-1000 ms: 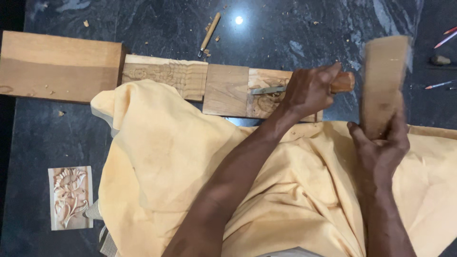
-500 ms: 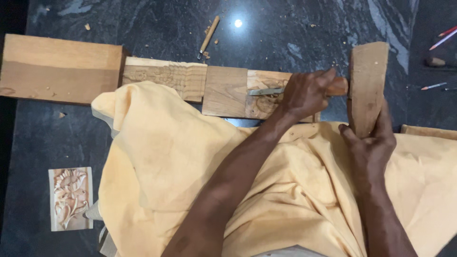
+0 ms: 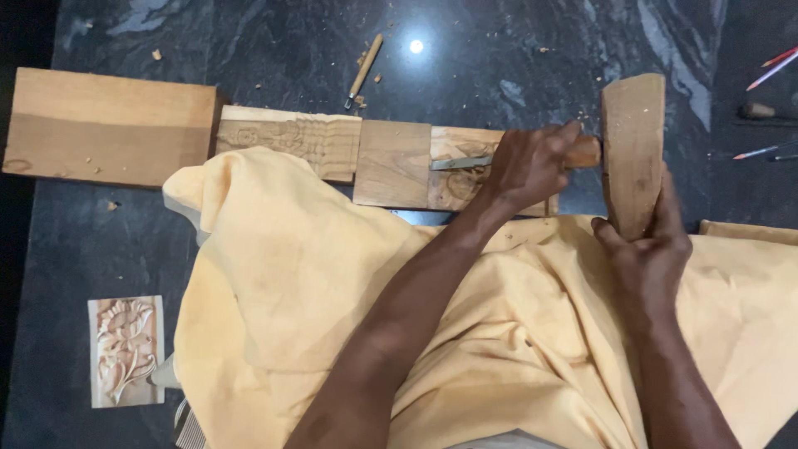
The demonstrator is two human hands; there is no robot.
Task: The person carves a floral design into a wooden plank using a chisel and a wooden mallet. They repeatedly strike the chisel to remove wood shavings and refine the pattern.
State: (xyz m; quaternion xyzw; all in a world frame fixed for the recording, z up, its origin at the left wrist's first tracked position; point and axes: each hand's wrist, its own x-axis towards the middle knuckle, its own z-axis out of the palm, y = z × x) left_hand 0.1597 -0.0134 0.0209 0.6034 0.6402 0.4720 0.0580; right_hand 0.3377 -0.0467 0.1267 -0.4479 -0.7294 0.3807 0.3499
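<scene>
The left hand (image 3: 532, 162) is wrapping tight around a chisel (image 3: 507, 160), fingers clamped on its rounded wooden handle, and the flat grey steel blade is poking out to the left, lying across the carved wood strip (image 3: 416, 162). That strip is sitting on the dark, glossy stone floor (image 3: 515, 58), streaky like polished granite. Part of the strip is showing rough relief carving, and a smooth, plain square patch is sitting in the middle.

The right hand (image 3: 647, 249) is gripping a chunky wooden mallet (image 3: 632, 145), really just a flat, tapered slab of pale wood, closed around its lower end. The mallet is standing upright with its face right against the butt of the chisel handle; looks like touching, though there's a bit of blur.

A soft yellow cloth (image 3: 291, 283) is draping over the lap in loose folds. To the left a big smooth plank (image 3: 108, 125) with two-tone grain is lying butted against the strip. A small finished floral carved panel (image 3: 125, 349) is resting lower left. A spare wooden-handled tool (image 3: 364, 71) and wood chips are scattered above, and thin pencils (image 3: 769, 71) are lying far right.
</scene>
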